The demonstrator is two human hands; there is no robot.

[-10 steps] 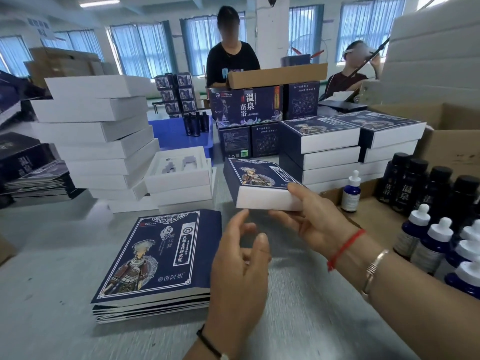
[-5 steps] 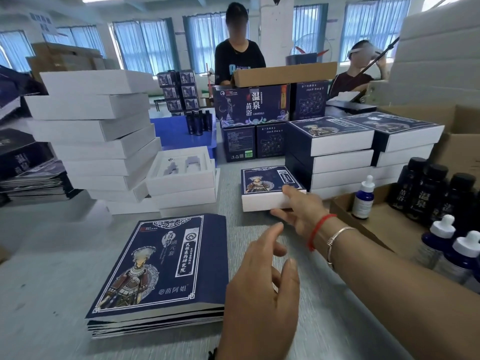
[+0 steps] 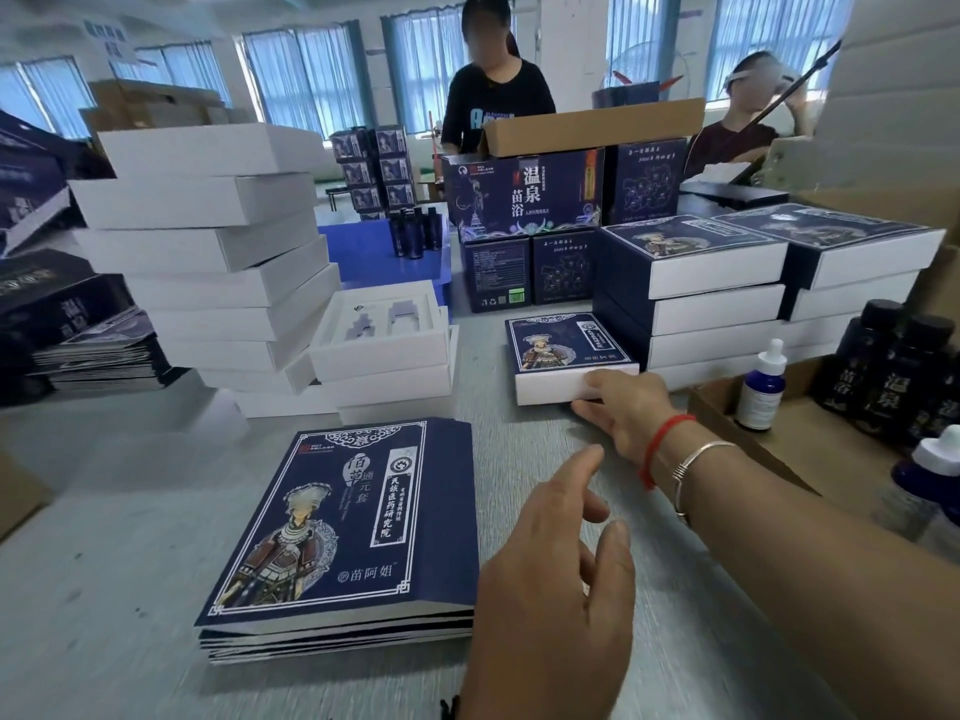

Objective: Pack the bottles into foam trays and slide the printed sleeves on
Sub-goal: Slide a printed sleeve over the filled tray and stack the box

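Sleeved box [image 3: 570,357] sits on counter [image 3: 130,511]. Right hand [image 3: 626,414] touches its near edge, fingers straight. Left hand [image 3: 550,579] hovers relaxed, holding nothing.

Right hand [image 3: 626,407] fingertips hidden under sleeved box [image 3: 571,358] edge. Dropper bottles [image 3: 930,475] cut off at right edge. Sleeve stack [image 3: 343,527] small print illegible.

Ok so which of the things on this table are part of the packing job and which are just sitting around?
Part of the job:
- sleeved box under the right hand
- flat printed sleeves
- open foam tray
- dropper bottle
- black-capped bottles
- left hand, free

Lying about:
- large printed cartons
- blue crate
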